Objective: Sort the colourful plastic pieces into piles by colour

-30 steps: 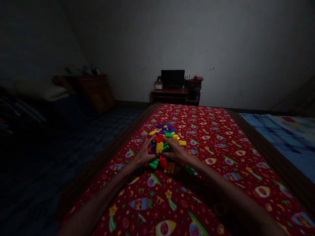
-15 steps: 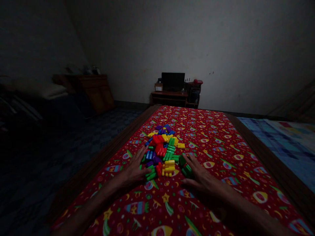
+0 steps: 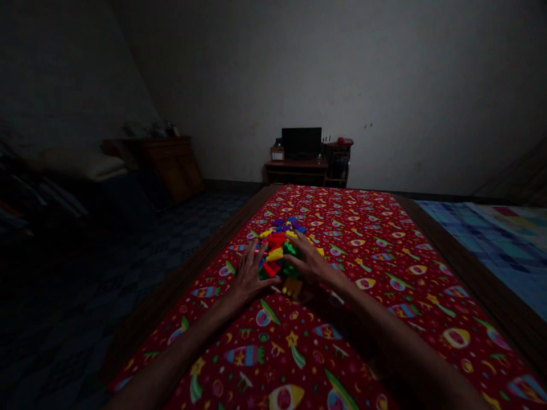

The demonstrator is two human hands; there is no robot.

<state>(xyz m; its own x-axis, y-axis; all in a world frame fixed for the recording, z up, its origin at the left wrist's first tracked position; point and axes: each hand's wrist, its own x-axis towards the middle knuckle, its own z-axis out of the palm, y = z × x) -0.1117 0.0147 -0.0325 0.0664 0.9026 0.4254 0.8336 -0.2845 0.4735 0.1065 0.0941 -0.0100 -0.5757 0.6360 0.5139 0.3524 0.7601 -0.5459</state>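
Observation:
A heap of small plastic building blocks [image 3: 280, 245] in red, yellow, green, blue and purple lies on a red cloth printed with rockets and stars [image 3: 367, 250]. My left hand [image 3: 250, 276] presses against the heap's left side, fingers stretched out and spread. My right hand [image 3: 310, 262] cups the heap from the right, fingers extended over the blocks. Both hands squeeze the blocks together between them. A yellow block [image 3: 293, 286] sits at the near edge between my wrists.
The cloth covers a wooden-edged table [image 3: 205, 250]. A blue patterned mat [image 3: 491, 239] lies to the right. A low desk with a dark screen [image 3: 301, 142] stands at the far wall, and a wooden cabinet [image 3: 171, 165] stands at the left. The room is dim.
The blocks were spread out with my hands apart and nearer me half a second ago. Now both hands have slid forward and inward, bunching the blocks into a tighter heap.

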